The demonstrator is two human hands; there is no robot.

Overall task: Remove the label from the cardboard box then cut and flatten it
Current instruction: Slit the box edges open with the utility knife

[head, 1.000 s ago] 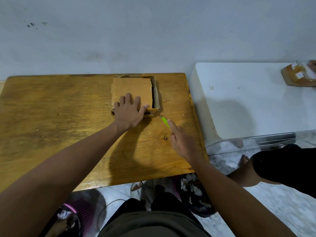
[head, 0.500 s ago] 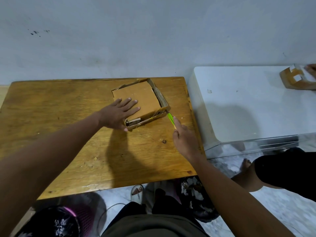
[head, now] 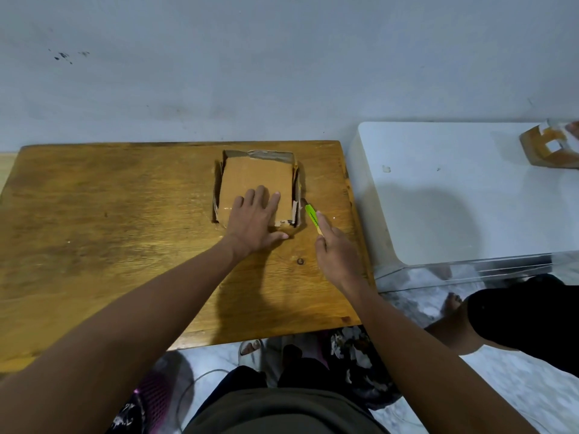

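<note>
On the tabletop (head: 125, 230), the box (head: 255, 186) lies near the far edge, pinned by the flat, open left hand (head: 253, 219). The right hand (head: 336, 255) grips the cutter (head: 312, 218) just beside the box's right wall; best to keep pressing down and cut away from the fingers.

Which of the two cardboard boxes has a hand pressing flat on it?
The brown cardboard box on the wooden table, under the left hand. The other cardboard box lies at the far right on the white surface.
</note>
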